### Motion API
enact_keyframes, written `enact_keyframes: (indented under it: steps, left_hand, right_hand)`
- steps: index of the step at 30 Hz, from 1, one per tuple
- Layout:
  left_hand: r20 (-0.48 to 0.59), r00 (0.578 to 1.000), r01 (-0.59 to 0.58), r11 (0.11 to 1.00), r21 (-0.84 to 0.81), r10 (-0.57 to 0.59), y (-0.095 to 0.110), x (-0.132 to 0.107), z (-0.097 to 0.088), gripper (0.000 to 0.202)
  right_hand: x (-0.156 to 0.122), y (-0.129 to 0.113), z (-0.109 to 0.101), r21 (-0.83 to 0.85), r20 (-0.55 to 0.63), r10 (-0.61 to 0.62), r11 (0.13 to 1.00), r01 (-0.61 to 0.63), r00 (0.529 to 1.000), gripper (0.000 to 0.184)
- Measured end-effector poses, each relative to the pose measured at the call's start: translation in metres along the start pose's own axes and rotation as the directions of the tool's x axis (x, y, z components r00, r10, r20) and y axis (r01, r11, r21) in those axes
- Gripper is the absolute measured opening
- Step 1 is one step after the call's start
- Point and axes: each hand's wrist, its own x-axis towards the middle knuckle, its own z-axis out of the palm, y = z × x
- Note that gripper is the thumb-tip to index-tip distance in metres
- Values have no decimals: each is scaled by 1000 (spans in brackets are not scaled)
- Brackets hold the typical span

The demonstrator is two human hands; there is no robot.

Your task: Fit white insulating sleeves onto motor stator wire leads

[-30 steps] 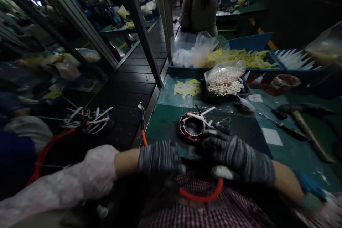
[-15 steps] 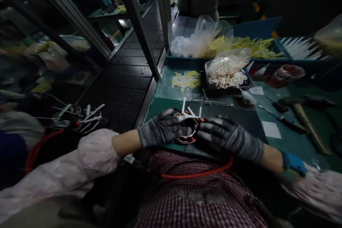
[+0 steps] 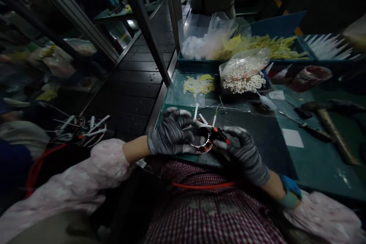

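Observation:
A ring-shaped motor stator (image 3: 206, 145) with reddish-brown windings and several white sleeves stands near the bench's front edge. My left hand (image 3: 173, 131), in a grey striped glove, is closed on the stator's left side, thumb near its bore. At its right rim is a slim black and red-orange piece (image 3: 220, 135); I cannot tell whether it is a tool or part of the leads. My right hand (image 3: 247, 152), gloved alike, has curled fingers and thumb around that piece's outer end. Thin coloured wires (image 3: 219, 108) rise behind the sleeves.
Yellow strips (image 3: 200, 84) lie on plastic ahead. Behind are a bag of small white pieces (image 3: 243, 78) and a blue bin (image 3: 197, 63). A hammer (image 3: 333, 129) and screwdriver (image 3: 314, 129) lie right. More sleeved windings (image 3: 85, 127) are left; a red hose (image 3: 206, 186) crosses my lap.
My right hand has turned and curled, its forearm drawn inward. More of the black and red-orange piece now shows at the stator's rim. My left fingers have bent more around the stator.

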Motion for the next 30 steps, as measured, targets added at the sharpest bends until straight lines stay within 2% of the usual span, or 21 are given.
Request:
enact_keyframes:
  steps: [2,4,5,6,8,9,10,12,14,17,21,24,26,29,30]
  left_hand:
    - [-99,988,113,993,-46,-117,5,30,-9,47]
    - [-124,954,264,960,-93,-274,11,67,-18,71]
    - [-89,942,313,942,-122,-324,13,84,-21,77]
    - [-28,937,339,924,-175,-349,16,97,-23,75]
    - [80,947,319,883,-344,-311,22,113,-25,57]
    - [86,960,276,859,-431,-266,27,114,-24,45]
    - [47,974,214,844,-492,-220,32,111,-22,34]
    - [-121,983,62,876,-478,-136,43,98,-15,18]
    - [-272,962,-59,949,-311,-30,54,83,-8,8]
    - [-346,930,-145,989,-37,124,65,68,0,3]
    - [-410,887,-173,976,132,212,64,63,6,10]
    - [-455,861,-178,972,153,229,59,59,13,13]
    - [-522,823,-157,972,173,226,60,56,22,13]
    - [-617,748,-101,961,256,243,71,49,39,15]
    - [-630,737,-74,955,286,246,75,45,44,17]
  right_hand:
    - [-6,-10,-1,82,-52,57,995,-53,997,26]
    - [-9,-18,-5,127,-118,95,989,-80,988,40]
    - [-9,-20,-9,139,-149,126,985,-106,981,44]
    - [-9,-22,-14,150,-171,176,977,-151,969,45]
    - [-7,-23,-25,188,-202,307,944,-271,930,39]
    - [-7,-23,-31,211,-199,372,920,-331,907,35]
    - [-6,-24,-36,238,-188,432,891,-386,882,32]
    - [-6,-27,-45,315,-141,525,827,-465,839,32]
    - [-4,-32,-49,411,-71,551,776,-479,831,37]
    - [1,-41,-50,540,-39,517,731,-418,855,36]
    - [8,-51,-55,589,-72,542,700,-402,838,23]
    - [14,-52,-61,625,-19,597,633,-456,802,26]
    - [19,-50,-61,647,-10,633,594,-478,774,28]
    - [28,-45,-48,650,-133,678,611,-453,723,31]
    - [31,-44,-40,651,-183,692,618,-441,698,32]
